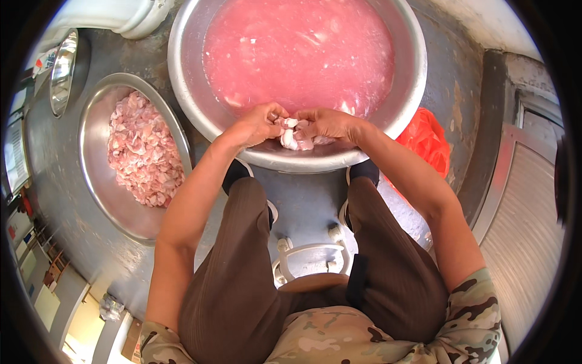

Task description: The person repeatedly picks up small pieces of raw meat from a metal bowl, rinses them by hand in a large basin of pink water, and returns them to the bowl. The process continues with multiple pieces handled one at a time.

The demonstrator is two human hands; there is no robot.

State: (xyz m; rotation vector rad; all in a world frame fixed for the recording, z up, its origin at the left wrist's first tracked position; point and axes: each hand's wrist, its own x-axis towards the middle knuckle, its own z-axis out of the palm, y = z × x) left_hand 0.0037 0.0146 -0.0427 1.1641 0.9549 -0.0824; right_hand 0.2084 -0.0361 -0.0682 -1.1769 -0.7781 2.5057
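Both my hands are over the near rim of a large metal basin filled with cloudy pink water. A small clump of raw meat pieces, pale pink and white, lies between them against the basin's near inner wall. My left hand is closed, its fingers pinching at the left side of the clump. From the other side, my right hand curls its fingers round the pieces. The fingertips partly hide what each hand grips. A few pale bits float in the pink water.
At left, a wide steel bowl holds a heap of raw meat pieces. An empty-looking steel bowl leans farther left. A red plastic bag lies right of the basin. My knees and a low stool are below; a metal-framed door stands right.
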